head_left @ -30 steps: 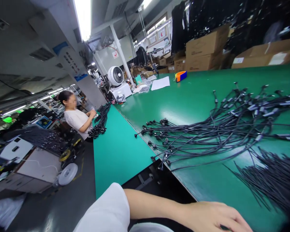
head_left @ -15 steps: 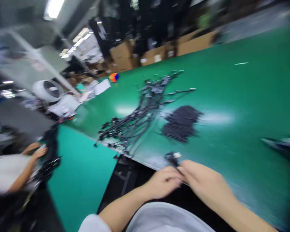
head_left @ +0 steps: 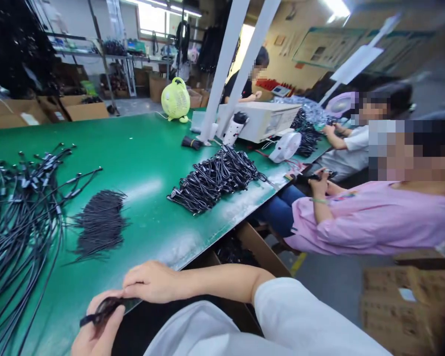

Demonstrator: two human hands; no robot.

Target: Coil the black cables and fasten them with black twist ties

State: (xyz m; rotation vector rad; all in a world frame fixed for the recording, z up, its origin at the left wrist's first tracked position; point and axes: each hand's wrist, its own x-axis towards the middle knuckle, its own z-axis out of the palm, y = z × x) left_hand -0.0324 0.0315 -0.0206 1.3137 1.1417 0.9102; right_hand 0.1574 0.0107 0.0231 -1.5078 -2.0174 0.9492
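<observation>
A coiled black cable (head_left: pixel 109 307) is in my left hand (head_left: pixel 92 329), low at the front edge of the table. The fingers and thumb are wrapped round it, and one dark end sticks out to the left. My right hand (head_left: pixel 154 281) is closed at the other end of the coil, fingertips pinched against it; part of its grip is hidden. Just beyond my hands lies a pile of thin black ties (head_left: pixel 102 225). Many loose black cables (head_left: pixel 22 217) with metal plugs spread over the left side.
Bundled black cables (head_left: pixel 218 180) are heaped along the green table (head_left: pixel 141 158). Behind them stand a bottle (head_left: pixel 235 127), a white fan (head_left: pixel 286 147) and a green fan (head_left: pixel 175 100). A person in pink (head_left: pixel 348 217) sits close on the right. An open carton (head_left: pixel 259 247) is below the edge.
The view has swung to the right, bringing the bundled cables and co-workers into sight. My hands still hold the cable, which now shows as a coil in my left hand.
</observation>
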